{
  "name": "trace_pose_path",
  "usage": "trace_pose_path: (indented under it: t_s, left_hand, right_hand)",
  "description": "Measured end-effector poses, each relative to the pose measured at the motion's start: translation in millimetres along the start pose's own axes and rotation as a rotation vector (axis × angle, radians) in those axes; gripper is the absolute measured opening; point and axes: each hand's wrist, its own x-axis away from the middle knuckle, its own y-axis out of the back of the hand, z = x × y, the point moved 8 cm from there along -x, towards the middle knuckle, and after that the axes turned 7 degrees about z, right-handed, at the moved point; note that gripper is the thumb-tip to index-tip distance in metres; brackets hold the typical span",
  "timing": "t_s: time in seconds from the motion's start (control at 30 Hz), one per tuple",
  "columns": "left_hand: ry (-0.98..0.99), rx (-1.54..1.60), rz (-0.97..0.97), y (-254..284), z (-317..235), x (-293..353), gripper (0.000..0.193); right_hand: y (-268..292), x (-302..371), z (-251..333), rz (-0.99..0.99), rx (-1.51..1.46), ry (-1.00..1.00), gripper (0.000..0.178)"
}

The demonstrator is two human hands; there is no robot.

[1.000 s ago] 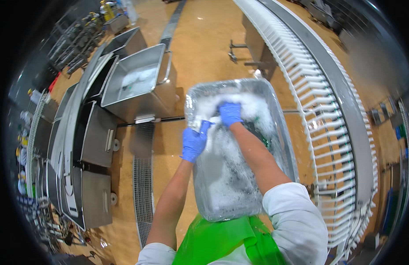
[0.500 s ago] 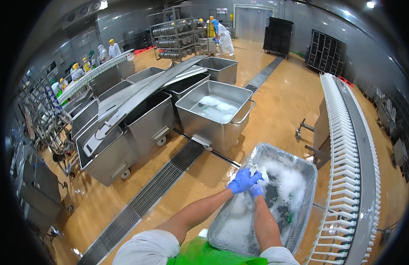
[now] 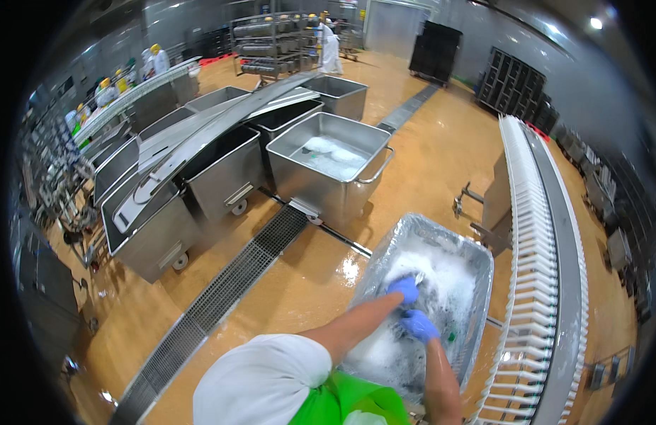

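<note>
A grey tub lined with clear plastic (image 3: 486,283) stands before me, full of water and white foam (image 3: 448,273). Both my hands are inside it, in blue gloves. My left hand (image 3: 404,290) is closed at the foam's edge, with a small pale-grey piece showing past its fingers, too blurred to name. Just nearer to me, my right hand (image 3: 420,325) dips at the water surface with its fingers curled together; what they grip is hidden. A small green thing (image 3: 452,336) floats to the right of that hand.
Beyond the tub stands a wheeled steel bin (image 3: 321,188) holding foamy water. More steel bins (image 3: 222,173) at the left carry long metal panels (image 3: 222,134). A conveyor with white slats (image 3: 533,283) curves along my right. A floor drain grate (image 3: 222,290) runs at left; a person (image 3: 330,49) stands far back.
My hands, together at the tub's far left before, have come nearer and moved apart, the right one lower. Foam has shifted, baring darker water. The view has swung slightly.
</note>
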Motion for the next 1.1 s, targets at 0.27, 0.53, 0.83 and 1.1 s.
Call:
trace_pose_path:
  t_s: [0.27, 0.53, 0.83, 1.1]
  left_hand:
    - [-0.23, 0.996, 0.445, -112, -70, 29, 0.051]
    - [-0.146, 1.252, 0.048, 50, -142, 134, 0.048]
    - [-0.271, 1.406, 0.281, 72, -126, 123, 0.066]
    - [-0.138, 1.162, -0.021, 86, -118, 105, 0.059]
  right_hand:
    - [73, 42, -55, -0.879, -0.292, 0.073, 0.052]
    - [36, 2, -14, -0.374, -1.247, 0.345, 0.048]
    - [73, 64, 45, -0.361, -0.214, 0.16, 0.048]
    - [44, 87, 59, -0.245, -0.804, 0.23, 0.04]
